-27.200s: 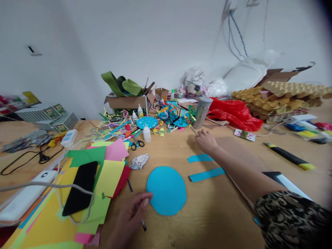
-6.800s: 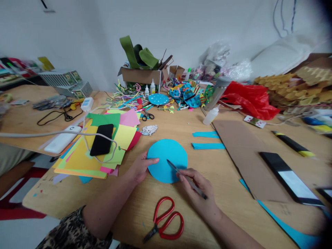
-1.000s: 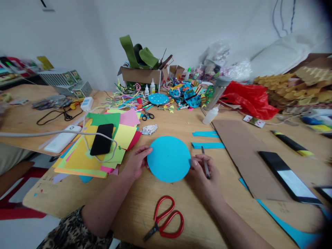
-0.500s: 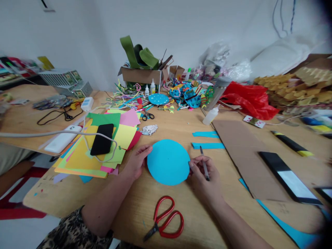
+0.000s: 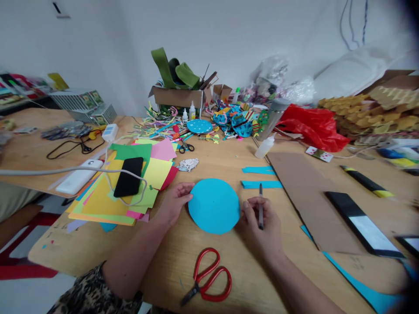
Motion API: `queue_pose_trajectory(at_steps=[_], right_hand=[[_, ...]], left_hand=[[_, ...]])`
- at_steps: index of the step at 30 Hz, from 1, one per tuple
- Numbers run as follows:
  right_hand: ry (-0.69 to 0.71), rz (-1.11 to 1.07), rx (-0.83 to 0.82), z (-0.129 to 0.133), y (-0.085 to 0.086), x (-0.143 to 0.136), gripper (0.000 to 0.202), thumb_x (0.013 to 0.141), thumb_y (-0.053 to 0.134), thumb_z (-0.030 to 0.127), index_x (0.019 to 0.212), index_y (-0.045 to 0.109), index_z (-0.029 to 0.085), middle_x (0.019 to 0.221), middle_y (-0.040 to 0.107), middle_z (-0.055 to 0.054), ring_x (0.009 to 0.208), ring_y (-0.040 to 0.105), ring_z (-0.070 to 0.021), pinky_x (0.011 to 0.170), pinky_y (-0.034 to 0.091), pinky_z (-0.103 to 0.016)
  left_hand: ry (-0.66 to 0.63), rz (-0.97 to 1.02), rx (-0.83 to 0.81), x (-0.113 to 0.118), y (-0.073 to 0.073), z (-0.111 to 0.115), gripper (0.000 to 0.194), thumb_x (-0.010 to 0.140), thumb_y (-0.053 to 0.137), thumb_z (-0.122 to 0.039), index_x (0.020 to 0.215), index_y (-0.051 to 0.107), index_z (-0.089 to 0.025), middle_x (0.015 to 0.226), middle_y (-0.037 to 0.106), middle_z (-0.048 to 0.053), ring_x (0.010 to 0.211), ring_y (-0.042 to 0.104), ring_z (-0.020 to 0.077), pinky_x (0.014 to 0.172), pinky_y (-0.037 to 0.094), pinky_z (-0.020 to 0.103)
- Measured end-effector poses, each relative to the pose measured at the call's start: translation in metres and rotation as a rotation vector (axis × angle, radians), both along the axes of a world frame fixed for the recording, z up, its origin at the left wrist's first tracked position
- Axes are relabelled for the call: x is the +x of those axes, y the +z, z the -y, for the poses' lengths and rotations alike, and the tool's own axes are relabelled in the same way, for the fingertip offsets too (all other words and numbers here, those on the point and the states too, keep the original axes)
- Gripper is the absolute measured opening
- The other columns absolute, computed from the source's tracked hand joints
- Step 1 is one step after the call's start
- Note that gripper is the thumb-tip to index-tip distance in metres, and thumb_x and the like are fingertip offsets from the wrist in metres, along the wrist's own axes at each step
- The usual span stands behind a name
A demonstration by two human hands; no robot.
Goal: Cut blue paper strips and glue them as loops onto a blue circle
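A round blue paper disc (image 5: 214, 207) with a tiny dark dot near its middle is in front of me. My left hand (image 5: 176, 198) pinches its left edge between thumb and fingers. On the disc's right side, my right hand (image 5: 263, 218) grips a dark pen (image 5: 261, 207), its upper end pointing away from me; the fingertips are close to the disc's right edge. Red-handled scissors (image 5: 209, 277) lie nearer to me, below the disc. Folded blue paper strips (image 5: 262, 185) rest beyond my right hand.
Coloured paper sheets (image 5: 157, 174) are stacked on the left under a black phone (image 5: 128, 176). A brown cardboard sheet (image 5: 307, 196) lies right, partly under a dark device (image 5: 366, 224). Behind are a glue bottle (image 5: 265, 147), small black scissors (image 5: 186, 147) and paper scraps.
My right hand has come off the disc's right edge, and the pen in it has turned more upright. The disc has shifted slightly to the right, with my left hand still on it.
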State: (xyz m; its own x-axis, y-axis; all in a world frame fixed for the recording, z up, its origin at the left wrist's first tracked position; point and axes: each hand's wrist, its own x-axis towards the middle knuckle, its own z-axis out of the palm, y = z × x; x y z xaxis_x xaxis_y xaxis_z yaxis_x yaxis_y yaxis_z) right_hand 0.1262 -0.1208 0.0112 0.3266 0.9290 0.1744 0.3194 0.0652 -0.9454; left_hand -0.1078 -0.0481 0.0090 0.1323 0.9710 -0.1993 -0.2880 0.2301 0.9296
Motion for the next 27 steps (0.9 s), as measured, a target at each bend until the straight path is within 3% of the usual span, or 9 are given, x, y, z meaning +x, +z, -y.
queue_pose_trajectory(at_steps=[3,7,10,14,19,27], right_hand=[[0.016,0.149,-0.011,-0.005,0.002,0.008,0.017,0.088,0.057,0.038,0.096,0.053,0.023,0.072,0.062,-0.001,0.060,0.057,-0.0149,0.054,0.045,-0.026],[0.281,0.603,0.014,-0.010,0.008,0.023,0.015,0.089,0.049,0.025,0.101,0.059,0.024,0.083,0.069,-0.005,0.070,0.063,-0.0196,0.061,0.047,-0.030],[0.445,1.018,0.021,-0.005,0.009,0.039,0.039,0.078,0.043,0.004,0.106,0.063,0.022,0.091,0.070,-0.009,0.082,0.065,-0.0243,0.068,0.049,-0.035],[0.453,1.326,0.032,0.012,0.004,0.058,0.056,0.065,0.039,-0.006,0.106,0.066,0.021,0.106,0.070,-0.011,0.090,0.065,-0.0269,0.068,0.053,-0.036],[0.389,1.375,0.108,0.027,-0.005,0.070,0.058,0.072,0.038,-0.005,0.115,0.065,0.023,0.117,0.067,-0.010,0.103,0.064,-0.0263,0.076,0.055,-0.036],[0.263,1.189,0.150,0.043,-0.009,0.069,0.041,0.087,0.044,0.010,0.124,0.059,0.018,0.119,0.066,-0.013,0.110,0.060,-0.0276,0.088,0.053,-0.041]], left_hand=[[-0.067,-0.066,0.045,0.002,-0.001,0.001,0.034,0.063,0.080,-0.020,0.095,0.070,-0.015,0.101,0.073,0.009,0.096,0.066,0.0216,0.092,0.048,0.037],[-0.098,-0.182,0.121,0.004,-0.004,0.002,0.032,0.065,0.077,-0.020,0.096,0.070,-0.018,0.107,0.072,0.010,0.102,0.066,0.0240,0.096,0.047,0.041],[-0.059,-0.294,0.207,0.003,-0.007,0.003,0.029,0.067,0.075,-0.020,0.095,0.072,-0.020,0.111,0.070,0.009,0.104,0.065,0.0246,0.097,0.047,0.040],[-0.026,-0.428,0.320,0.002,-0.005,0.006,0.026,0.071,0.071,-0.020,0.097,0.073,-0.024,0.115,0.068,0.008,0.111,0.061,0.0249,0.099,0.045,0.038],[-0.042,-0.523,0.406,0.006,0.005,0.010,0.022,0.075,0.068,-0.020,0.095,0.074,-0.025,0.108,0.070,0.008,0.106,0.062,0.0259,0.099,0.044,0.040],[-0.003,-0.524,0.396,0.008,0.004,0.012,0.025,0.078,0.066,-0.024,0.102,0.071,-0.026,0.112,0.069,0.006,0.107,0.062,0.0256,0.093,0.047,0.037]])
